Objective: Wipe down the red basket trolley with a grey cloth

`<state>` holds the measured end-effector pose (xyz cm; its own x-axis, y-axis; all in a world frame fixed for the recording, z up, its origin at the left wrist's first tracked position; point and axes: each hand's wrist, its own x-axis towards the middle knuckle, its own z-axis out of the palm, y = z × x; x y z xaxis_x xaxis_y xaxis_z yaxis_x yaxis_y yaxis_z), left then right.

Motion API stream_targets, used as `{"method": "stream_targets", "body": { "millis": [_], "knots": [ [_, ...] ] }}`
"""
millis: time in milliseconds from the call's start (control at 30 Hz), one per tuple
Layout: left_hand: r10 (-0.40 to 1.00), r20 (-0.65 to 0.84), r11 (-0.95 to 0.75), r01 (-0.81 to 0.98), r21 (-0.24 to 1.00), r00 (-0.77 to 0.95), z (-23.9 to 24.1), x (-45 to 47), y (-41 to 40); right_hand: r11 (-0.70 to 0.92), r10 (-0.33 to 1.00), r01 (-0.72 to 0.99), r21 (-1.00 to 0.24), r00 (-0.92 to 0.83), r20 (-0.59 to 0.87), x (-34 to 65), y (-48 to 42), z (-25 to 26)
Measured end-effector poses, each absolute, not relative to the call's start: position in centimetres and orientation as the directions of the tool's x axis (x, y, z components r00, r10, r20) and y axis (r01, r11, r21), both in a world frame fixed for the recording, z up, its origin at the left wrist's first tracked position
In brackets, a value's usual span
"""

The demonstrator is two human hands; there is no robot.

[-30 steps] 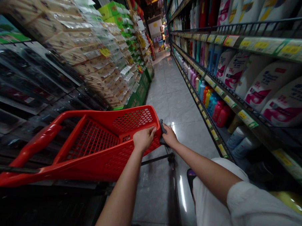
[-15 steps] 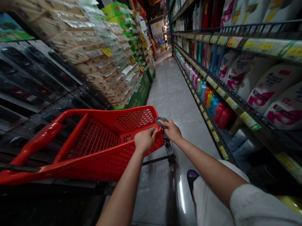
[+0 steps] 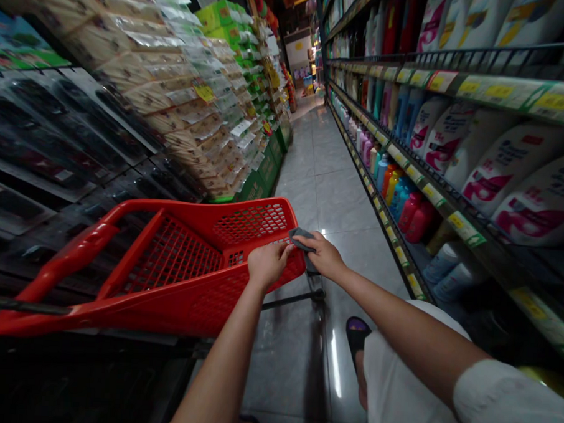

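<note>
A red plastic shopping basket (image 3: 176,275) on a wheeled frame stands tilted in front of me in a shop aisle. My left hand (image 3: 266,264) is closed over the basket's near rim. My right hand (image 3: 325,256) presses a small grey cloth (image 3: 301,238) against the rim's right corner, fingers curled on it. The basket's red handle (image 3: 69,261) sticks out to the left. Nothing shows inside the basket.
Shelves of shampoo and detergent bottles (image 3: 453,150) line the right side. Racks of packaged goods (image 3: 174,101) line the left. The grey tiled aisle floor (image 3: 325,188) runs ahead between them. My foot in a dark sandal (image 3: 357,333) is on the floor below my right arm.
My right hand has moved with the grey cloth from beside the basket's corner up onto its rim. The left hand has kept its grip on the rim.
</note>
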<state>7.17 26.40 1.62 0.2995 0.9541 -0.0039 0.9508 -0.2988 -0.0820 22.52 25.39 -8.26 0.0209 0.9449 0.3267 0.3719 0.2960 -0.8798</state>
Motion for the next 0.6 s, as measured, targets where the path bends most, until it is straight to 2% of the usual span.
{"method": "stream_targets", "body": {
  "millis": [167,400,600],
  "knots": [
    [0.940,0.002,-0.340,0.935,-0.106,0.342,1.6,6.6,25.3,0.258,0.949,0.430,-0.865,0.054,0.310,22.7,27.8,-7.8],
    [0.916,-0.045,-0.401,0.907,-0.133,0.398,1.8,6.0,23.4,0.239,0.950,0.286,-0.928,0.131,0.285,23.4,33.2,-8.4],
    [0.946,-0.043,-0.323,0.941,-0.098,0.321,1.7,6.3,24.3,0.273,0.950,0.261,-0.926,0.081,0.303,23.2,30.4,-8.7]
  ]
}}
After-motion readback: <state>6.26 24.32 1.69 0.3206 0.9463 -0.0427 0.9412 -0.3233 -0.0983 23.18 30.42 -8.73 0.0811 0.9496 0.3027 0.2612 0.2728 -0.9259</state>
